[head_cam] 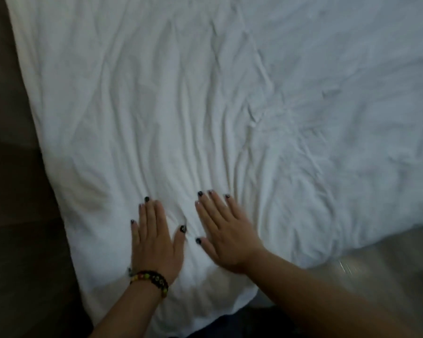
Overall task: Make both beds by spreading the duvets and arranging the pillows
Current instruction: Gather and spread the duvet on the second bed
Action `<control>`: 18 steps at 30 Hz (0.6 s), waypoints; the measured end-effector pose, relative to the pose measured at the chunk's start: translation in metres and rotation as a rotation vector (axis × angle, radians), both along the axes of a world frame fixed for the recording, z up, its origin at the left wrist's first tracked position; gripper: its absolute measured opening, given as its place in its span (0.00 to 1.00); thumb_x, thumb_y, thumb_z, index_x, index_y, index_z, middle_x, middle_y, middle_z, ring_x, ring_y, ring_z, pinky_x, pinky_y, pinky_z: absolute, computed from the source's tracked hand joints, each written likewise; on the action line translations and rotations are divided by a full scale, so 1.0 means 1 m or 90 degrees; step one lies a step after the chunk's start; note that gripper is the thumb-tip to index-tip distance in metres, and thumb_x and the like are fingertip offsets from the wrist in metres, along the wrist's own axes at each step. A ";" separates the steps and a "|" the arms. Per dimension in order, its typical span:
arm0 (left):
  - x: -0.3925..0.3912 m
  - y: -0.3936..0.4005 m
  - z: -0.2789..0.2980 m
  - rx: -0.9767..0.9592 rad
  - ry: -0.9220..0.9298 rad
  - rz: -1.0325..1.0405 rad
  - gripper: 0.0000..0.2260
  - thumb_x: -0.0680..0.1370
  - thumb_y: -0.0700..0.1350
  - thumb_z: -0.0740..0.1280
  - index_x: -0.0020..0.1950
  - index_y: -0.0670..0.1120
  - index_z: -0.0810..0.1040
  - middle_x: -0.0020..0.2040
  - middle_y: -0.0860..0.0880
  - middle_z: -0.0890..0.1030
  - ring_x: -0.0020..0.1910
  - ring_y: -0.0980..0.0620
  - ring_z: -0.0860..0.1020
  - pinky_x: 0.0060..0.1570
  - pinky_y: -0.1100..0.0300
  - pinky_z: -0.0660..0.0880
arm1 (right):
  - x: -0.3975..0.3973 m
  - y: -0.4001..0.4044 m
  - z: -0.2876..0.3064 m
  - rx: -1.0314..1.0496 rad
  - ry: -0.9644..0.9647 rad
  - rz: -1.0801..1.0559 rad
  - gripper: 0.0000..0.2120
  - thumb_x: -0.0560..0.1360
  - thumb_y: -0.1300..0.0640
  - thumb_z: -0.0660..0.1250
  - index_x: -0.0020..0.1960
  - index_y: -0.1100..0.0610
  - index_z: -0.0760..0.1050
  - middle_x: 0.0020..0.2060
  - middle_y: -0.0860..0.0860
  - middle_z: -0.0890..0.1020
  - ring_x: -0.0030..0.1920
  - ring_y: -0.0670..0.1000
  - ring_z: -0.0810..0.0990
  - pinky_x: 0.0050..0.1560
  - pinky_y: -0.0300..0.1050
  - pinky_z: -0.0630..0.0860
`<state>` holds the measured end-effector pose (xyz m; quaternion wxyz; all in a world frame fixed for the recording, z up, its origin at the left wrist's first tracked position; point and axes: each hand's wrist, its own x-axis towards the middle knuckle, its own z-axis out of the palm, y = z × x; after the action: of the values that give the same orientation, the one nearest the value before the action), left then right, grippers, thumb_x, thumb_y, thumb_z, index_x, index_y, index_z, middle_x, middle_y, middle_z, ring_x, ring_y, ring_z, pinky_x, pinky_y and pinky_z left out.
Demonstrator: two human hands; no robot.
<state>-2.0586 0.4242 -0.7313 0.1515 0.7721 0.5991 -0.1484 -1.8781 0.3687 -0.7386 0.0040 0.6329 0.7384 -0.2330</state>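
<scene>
A white duvet (205, 93) covers the bed and fills most of the head view, creased in long folds that run away from me. My left hand (155, 240) lies flat on it near the close edge, fingers straight, a beaded bracelet on the wrist. My right hand (226, 232) presses flat on the duvet just to the right of it, fingers straight and slightly spread. Both hands hold nothing. No pillow is in view.
Dark floor (15, 215) runs along the left side of the bed. Lighter floor (388, 264) shows at the lower right, past the duvet's rumpled corner. The duvet's near edge hangs just below my wrists.
</scene>
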 end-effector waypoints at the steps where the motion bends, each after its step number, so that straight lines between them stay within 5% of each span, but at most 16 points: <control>1: 0.000 -0.013 0.003 -0.012 0.016 0.003 0.36 0.76 0.62 0.39 0.78 0.41 0.43 0.78 0.46 0.40 0.77 0.49 0.42 0.75 0.48 0.43 | 0.003 -0.013 0.000 -0.005 0.011 0.018 0.33 0.80 0.41 0.49 0.77 0.61 0.55 0.77 0.58 0.55 0.77 0.58 0.50 0.75 0.60 0.51; 6: 0.027 -0.048 0.033 -0.055 0.024 0.050 0.34 0.80 0.60 0.44 0.77 0.41 0.38 0.78 0.46 0.37 0.76 0.53 0.37 0.76 0.52 0.40 | 0.015 -0.054 0.014 -0.040 0.098 -0.008 0.32 0.81 0.41 0.43 0.76 0.61 0.58 0.76 0.57 0.59 0.76 0.56 0.51 0.75 0.59 0.54; 11: 0.106 -0.066 0.086 -0.001 -0.028 -0.005 0.34 0.80 0.57 0.51 0.78 0.41 0.40 0.78 0.46 0.40 0.76 0.53 0.38 0.75 0.54 0.41 | 0.094 -0.076 0.069 -0.015 0.146 -0.084 0.35 0.79 0.40 0.40 0.78 0.58 0.37 0.77 0.55 0.39 0.77 0.55 0.36 0.74 0.50 0.33; 18: 0.256 -0.123 0.196 0.051 -0.132 0.009 0.32 0.81 0.58 0.48 0.78 0.43 0.41 0.78 0.48 0.39 0.77 0.53 0.39 0.76 0.53 0.41 | 0.266 -0.139 0.214 0.002 0.036 -0.111 0.34 0.81 0.40 0.43 0.78 0.58 0.38 0.77 0.56 0.37 0.77 0.55 0.34 0.77 0.53 0.39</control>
<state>-1.8021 0.3014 -0.5354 0.1825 0.7844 0.5913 -0.0424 -1.6120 0.2294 -0.5246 -0.0380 0.6877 0.6808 -0.2493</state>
